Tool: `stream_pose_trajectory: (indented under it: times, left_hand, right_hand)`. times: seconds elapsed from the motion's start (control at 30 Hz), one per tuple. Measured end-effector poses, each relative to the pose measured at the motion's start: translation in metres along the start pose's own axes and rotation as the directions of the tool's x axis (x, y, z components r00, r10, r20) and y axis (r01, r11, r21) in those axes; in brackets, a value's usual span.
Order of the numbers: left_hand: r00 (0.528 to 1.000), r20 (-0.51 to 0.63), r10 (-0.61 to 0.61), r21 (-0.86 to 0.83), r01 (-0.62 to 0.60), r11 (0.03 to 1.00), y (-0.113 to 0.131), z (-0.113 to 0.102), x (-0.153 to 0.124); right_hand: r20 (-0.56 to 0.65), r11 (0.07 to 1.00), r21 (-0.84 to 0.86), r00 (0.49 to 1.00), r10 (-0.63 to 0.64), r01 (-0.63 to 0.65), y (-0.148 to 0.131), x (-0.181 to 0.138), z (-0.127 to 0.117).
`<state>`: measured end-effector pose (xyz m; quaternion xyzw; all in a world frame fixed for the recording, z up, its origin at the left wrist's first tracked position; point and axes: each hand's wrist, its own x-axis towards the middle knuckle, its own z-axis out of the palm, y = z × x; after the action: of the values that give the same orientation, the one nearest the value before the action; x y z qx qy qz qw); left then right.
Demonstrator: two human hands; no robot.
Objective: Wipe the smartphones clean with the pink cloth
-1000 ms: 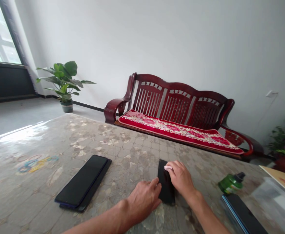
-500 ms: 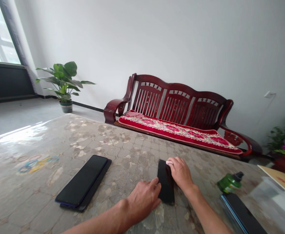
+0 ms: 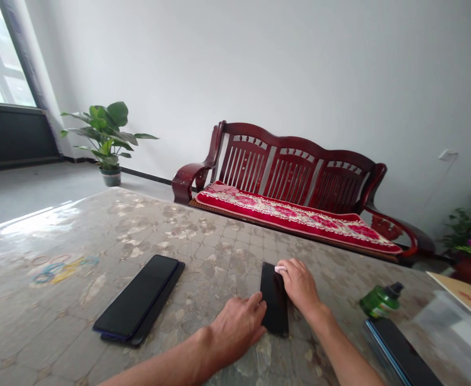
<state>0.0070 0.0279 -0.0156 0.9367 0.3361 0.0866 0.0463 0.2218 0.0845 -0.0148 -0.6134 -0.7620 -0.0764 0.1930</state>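
A black smartphone (image 3: 274, 308) lies flat on the patterned tabletop, its dark screen facing up. My left hand (image 3: 241, 320) rests at its left edge, fingers curled and gripping that side. Over the phone's upper right corner, my right hand (image 3: 297, 281) pinches a small white wad (image 3: 279, 269), perhaps cloth or tissue, against the glass. Most of the wad is hidden by the fingers. To the left, two more dark phones (image 3: 139, 297) lie stacked, the upper one slightly offset from the lower.
Right of my hands are a green bottle (image 3: 380, 301) with a black top, a stack of phones (image 3: 404, 351) and a clear plastic box (image 3: 448, 321). Coloured rubber bands (image 3: 60, 269) lie at left. Beyond the table stand a wooden bench (image 3: 287, 177) and a potted plant (image 3: 107, 139).
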Motion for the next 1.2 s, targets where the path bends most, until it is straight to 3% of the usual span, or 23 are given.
stream_pose_trajectory:
  times: [0.37,0.63,0.97,1.2]
  left_hand:
    - [1.0,0.011,-0.002,0.009,0.002,1.0,0.001,0.005,0.0]
    - [1.0,0.008,-0.009,-0.005,0.009,1.0,0.0,0.004,0.0]
    - [1.0,-0.004,0.002,0.003,-0.002,1.0,0.002,0.002,0.0]
    - [1.0,0.0,0.0,0.003,0.0,1.0,0.001,0.002,0.0]
  right_hand:
    - [0.03,0.994,0.082,0.996,-0.082,0.079,-0.013,-0.032,-0.011]
    - [0.004,1.0,-0.014,1.0,0.008,-0.007,-0.007,0.003,0.001]
    - [0.028,0.994,0.077,0.997,-0.077,0.075,-0.018,-0.019,-0.006]
    - [0.006,1.0,-0.006,1.0,0.01,-0.01,-0.015,0.008,0.008]
